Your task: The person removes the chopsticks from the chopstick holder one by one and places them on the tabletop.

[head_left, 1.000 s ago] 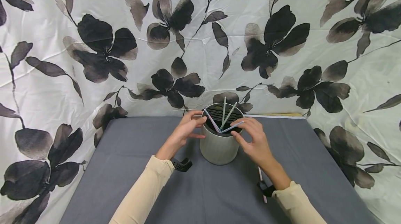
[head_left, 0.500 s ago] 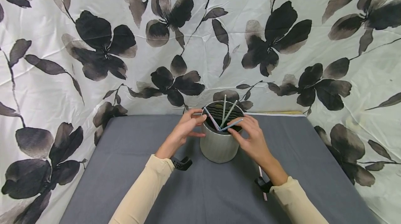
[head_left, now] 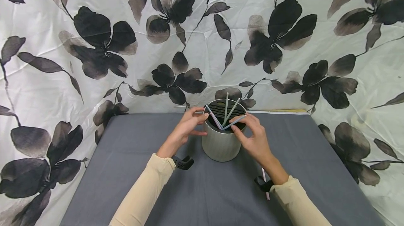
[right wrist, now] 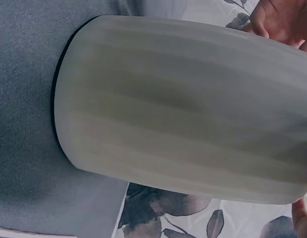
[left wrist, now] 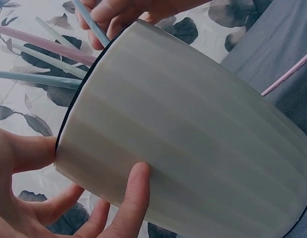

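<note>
A pale grey ribbed pot point(head_left: 221, 145) with a dark inside stands upright on the cloth. Several straws lean out of its mouth: green straws point(head_left: 226, 106), a pink straw point(head_left: 215, 119) and a blue straw point(left wrist: 39, 78). My left hand point(head_left: 188, 125) holds the pot's left side, its thumb at the rim and a fingertip against the wall in the left wrist view. With thumb and fingers, my right hand point(head_left: 256, 136) pinches another blue straw point(head_left: 236, 121) at the right rim. The lower ends of the straws are hidden inside the pot.
A loose pink straw point(head_left: 263, 174) lies on the grey cloth point(head_left: 139, 180), partly covered by my right wrist and its black band point(head_left: 262, 185). Close behind the table's far edge hangs a white curtain point(head_left: 208, 43) with dark flowers.
My right fingers have shifted slightly inward over the pot's mouth, round the blue straw. The left hand stays in place on the pot. The head view has tilted a little.
</note>
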`<state>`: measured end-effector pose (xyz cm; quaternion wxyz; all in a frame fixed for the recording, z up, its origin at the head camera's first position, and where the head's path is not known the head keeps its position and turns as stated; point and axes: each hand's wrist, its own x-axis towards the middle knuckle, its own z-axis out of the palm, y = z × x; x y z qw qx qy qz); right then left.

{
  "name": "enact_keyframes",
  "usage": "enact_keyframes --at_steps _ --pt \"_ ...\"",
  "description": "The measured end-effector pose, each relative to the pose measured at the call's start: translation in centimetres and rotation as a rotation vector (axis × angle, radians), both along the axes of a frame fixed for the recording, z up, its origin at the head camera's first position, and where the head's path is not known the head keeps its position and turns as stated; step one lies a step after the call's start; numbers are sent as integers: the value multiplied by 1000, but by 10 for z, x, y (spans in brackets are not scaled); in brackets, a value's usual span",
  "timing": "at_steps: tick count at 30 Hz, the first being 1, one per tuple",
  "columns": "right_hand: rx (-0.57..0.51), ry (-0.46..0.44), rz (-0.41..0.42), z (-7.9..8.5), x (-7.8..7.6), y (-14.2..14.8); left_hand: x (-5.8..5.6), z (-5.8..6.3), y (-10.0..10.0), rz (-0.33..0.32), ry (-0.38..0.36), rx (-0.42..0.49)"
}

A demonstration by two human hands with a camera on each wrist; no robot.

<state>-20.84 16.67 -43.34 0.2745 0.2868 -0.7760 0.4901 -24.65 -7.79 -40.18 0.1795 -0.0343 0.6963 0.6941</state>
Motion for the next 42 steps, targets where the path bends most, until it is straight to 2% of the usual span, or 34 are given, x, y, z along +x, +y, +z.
enact_keyframes --at_steps 7,17,21,32,42 --pt "-136 -93 71 7 2 0 1 2 -1 1 4 -5" --pt "-389 -114 196 23 1 -1 0 5 0 7 9 -7" --pt "-456 -113 211 28 -2 0 0 4 1 9 9 -6" --pt "-589 -111 263 41 -2 4 1 2 2 12 12 -9" --pt "-626 -77 282 51 0 7 2 2 4 15 21 -8"
